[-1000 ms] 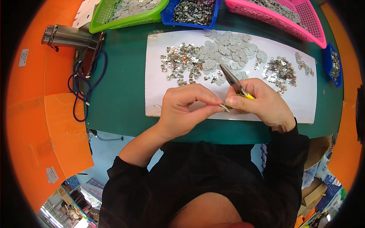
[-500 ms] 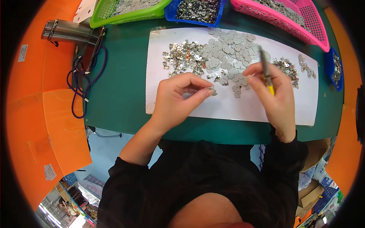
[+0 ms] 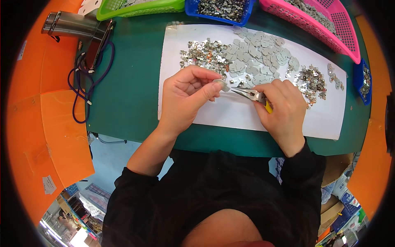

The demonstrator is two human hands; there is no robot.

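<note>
My left hand (image 3: 185,96) is closed, pinching a small grey flat piece (image 3: 222,85) between thumb and forefinger. Wrapped in my right hand (image 3: 283,111) are needle-nose pliers (image 3: 249,94) with yellow handles. Their jaws look slightly parted and point left at the grey piece, with a small gap between. Beyond the hands, on a white sheet (image 3: 230,117), lie a heap of flat grey pieces (image 3: 263,49), a pile of shiny metal clips (image 3: 203,53) to its left and another pile of small metal parts (image 3: 312,82) to its right.
A green basket (image 3: 142,10), a blue bin (image 3: 220,18) and a pink basket (image 3: 317,29) of parts line the far edge. A smaller blue bin (image 3: 362,82) stands at the right. A steel flask (image 3: 76,25), a phone (image 3: 98,47) and a purple cord (image 3: 108,74) lie at the left.
My right hand has turned the pliers from pointing away to pointing left, their jaws now near the grey piece. My left hand has shifted slightly left and away from me, still pinching it.
</note>
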